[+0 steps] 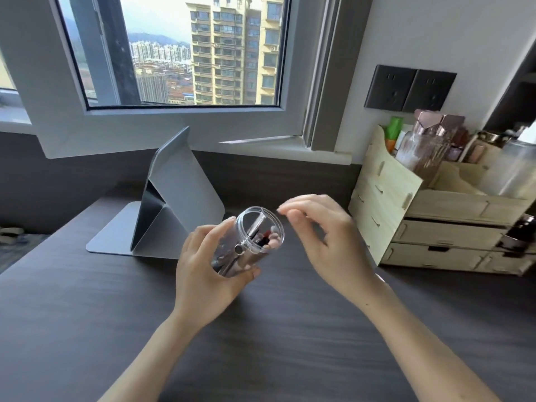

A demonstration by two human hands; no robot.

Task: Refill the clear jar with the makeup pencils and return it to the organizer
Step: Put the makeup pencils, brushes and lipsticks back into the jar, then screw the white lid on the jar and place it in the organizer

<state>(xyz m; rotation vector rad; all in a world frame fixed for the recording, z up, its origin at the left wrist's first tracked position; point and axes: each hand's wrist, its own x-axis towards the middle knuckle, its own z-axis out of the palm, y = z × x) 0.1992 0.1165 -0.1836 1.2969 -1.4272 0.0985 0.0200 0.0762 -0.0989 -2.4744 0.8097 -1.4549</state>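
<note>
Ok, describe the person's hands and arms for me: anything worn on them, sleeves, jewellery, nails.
Both forearms are bare up to the frame edge, with no sleeves in view. The left hand and right hand wear no gloves, and no rings, watch or bracelet show. The nails look short and unpainted, though the right fingertips are slightly blurred.

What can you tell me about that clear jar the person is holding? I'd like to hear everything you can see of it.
The clear jar is a see-through cylinder, plastic or glass by its look, with a thick round rim and no lid on. It is held above the dark desk, tilted so its open mouth faces up and toward the camera. The left hand wraps its lower body. Several makeup pencils lie inside, silvery and dark, one with red. The right hand hovers beside the rim, fingers loosely spread, not touching it.
</note>
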